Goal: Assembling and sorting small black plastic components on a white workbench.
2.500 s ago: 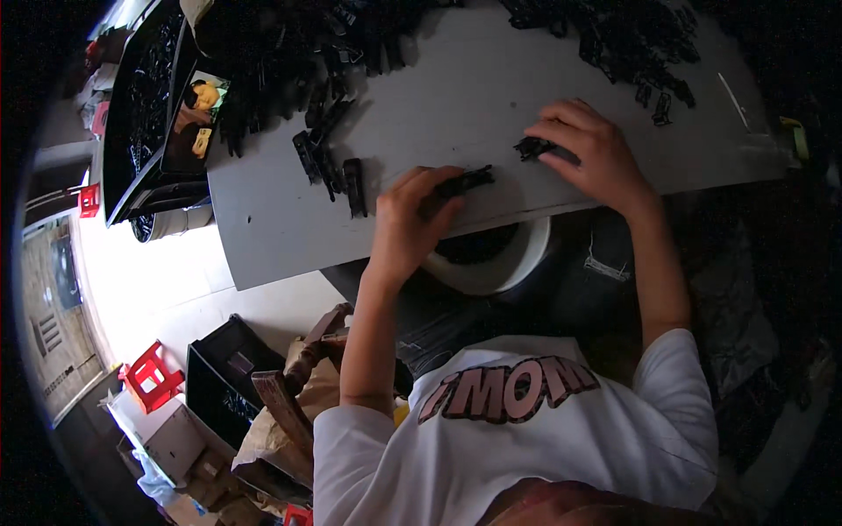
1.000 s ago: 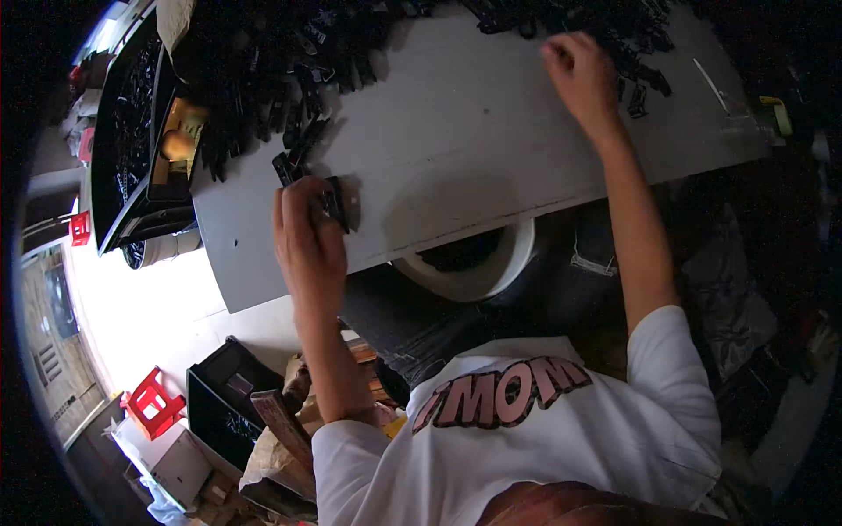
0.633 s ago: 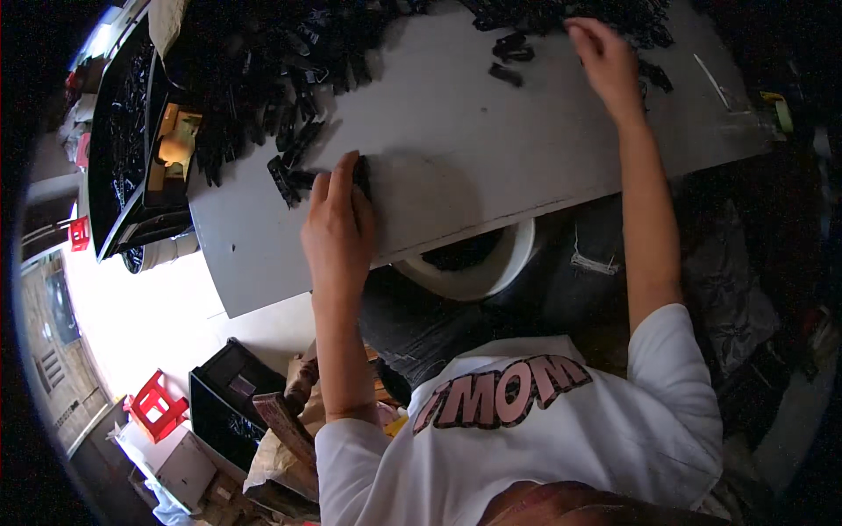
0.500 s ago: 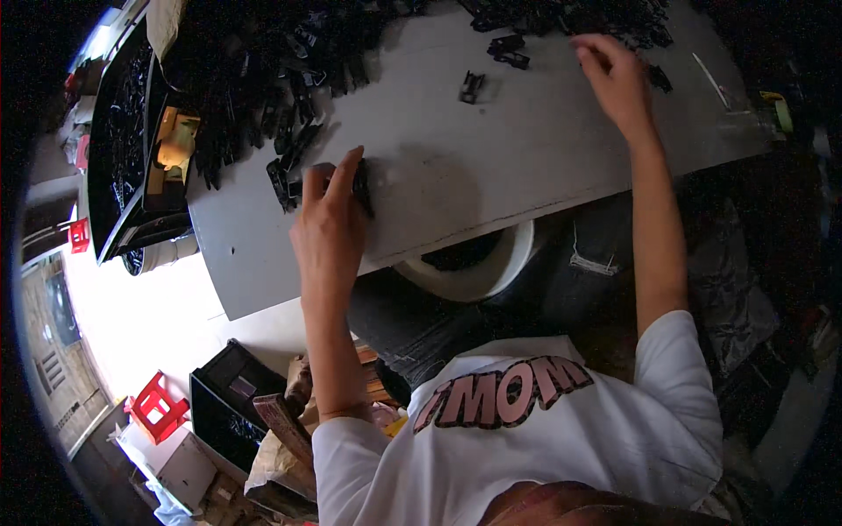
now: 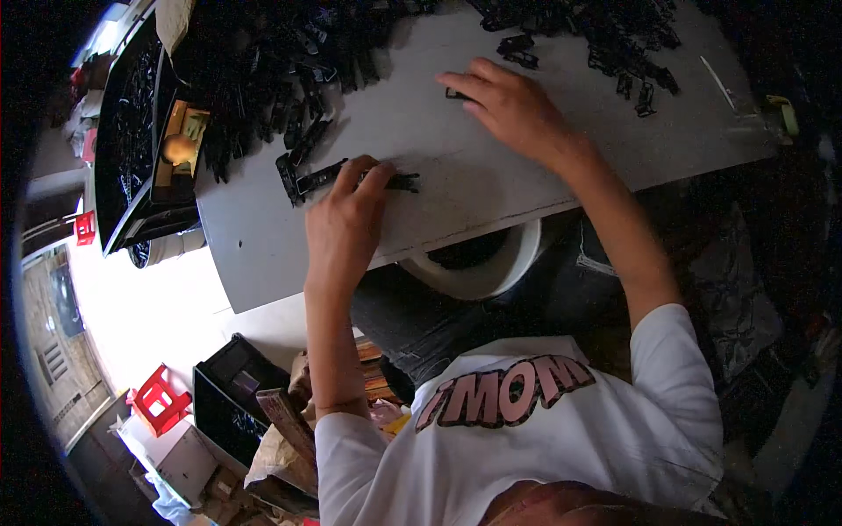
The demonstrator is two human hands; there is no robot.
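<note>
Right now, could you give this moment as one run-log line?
left hand: on black part; right hand: at small black piece; grey table: black heaps along far side

Left hand has fingers bent down on long black piece; end pokes out right of hand. Loose black bits just left of fingers. Right hand, farther up grey table, has small black piece between finger and thumb. Dark heaps beyond both hands.

Dim tabletop, blown-out glare at left.
</note>
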